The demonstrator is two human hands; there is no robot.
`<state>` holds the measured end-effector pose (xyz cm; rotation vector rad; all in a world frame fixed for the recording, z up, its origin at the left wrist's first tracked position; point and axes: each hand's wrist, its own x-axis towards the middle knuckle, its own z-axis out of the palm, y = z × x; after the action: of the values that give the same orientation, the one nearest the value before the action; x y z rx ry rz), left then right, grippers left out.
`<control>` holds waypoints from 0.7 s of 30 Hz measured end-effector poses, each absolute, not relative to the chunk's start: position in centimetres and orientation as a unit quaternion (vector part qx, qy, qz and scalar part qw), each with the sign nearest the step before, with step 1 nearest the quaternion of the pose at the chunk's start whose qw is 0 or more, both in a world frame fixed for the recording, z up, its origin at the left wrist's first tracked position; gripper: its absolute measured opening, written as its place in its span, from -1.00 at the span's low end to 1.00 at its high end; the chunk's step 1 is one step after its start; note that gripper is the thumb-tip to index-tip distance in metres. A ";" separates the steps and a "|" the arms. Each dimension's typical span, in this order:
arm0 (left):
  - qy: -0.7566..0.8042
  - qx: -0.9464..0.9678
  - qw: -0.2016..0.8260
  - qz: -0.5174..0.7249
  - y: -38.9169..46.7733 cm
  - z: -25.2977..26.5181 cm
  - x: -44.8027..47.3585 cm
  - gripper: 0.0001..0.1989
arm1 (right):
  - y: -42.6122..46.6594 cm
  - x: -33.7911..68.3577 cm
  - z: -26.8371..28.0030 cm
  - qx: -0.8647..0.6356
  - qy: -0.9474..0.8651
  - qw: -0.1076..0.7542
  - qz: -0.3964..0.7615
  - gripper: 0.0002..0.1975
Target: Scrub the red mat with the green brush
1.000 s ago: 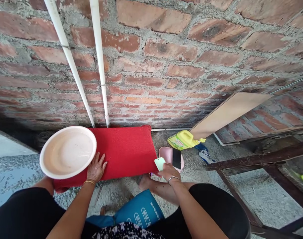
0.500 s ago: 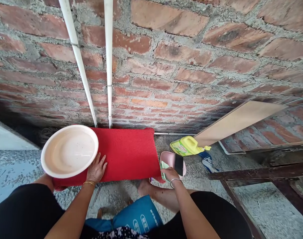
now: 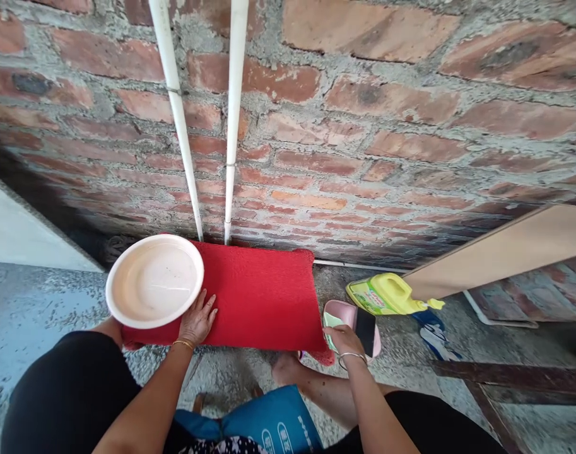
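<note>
My left hand (image 3: 199, 320) lies flat with fingers stretched on a red cloth (image 3: 264, 296) spread over a low flat surface. Beside its fingers stands a round white basin (image 3: 158, 280) holding some clear water. To the right, my right hand (image 3: 344, 340) pinches a pale green piece (image 3: 334, 320), seemingly thin cloth or paper. That piece is over a pink tray (image 3: 339, 308) standing by the red cloth's right edge. A flat black rectangular object (image 3: 365, 331) rests on the tray's right part.
A yellow jug (image 3: 387, 293) lies on its side on the concrete floor near a leaning board (image 3: 510, 249). Blue-and-white footwear (image 3: 436, 334) is beyond it. Two white pipes (image 3: 235, 126) run down the brick wall (image 3: 344, 126). A dark wooden frame (image 3: 510, 377) is at right.
The view has swung, so the scene sits further right in the picture. My left hand still rests on the red cloth, and my right hand still pinches the pale green piece.
</note>
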<state>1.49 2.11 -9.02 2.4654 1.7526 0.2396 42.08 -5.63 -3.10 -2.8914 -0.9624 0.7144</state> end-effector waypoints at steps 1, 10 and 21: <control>0.578 0.811 0.053 0.078 2.1 -9.0 1.5 -0.58 | -5.4 41.6 -2.8 -0.934 -0.286 0.003 0.215 -0.62; 0.610 0.788 0.053 0.069 2.0 -9.6 1.4 -0.53 | -1.6 28.9 -2.7 -0.843 -0.479 0.118 0.214 -0.72; 0.610 0.785 0.070 0.083 2.1 -10.5 1.3 -0.53 | 0.6 19.3 -3.5 -0.711 -0.665 0.003 0.228 -0.72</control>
<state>1.25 2.09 -10.52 2.3630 1.8348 0.2487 19.32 0.57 -3.48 -2.2294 -2.0869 0.7147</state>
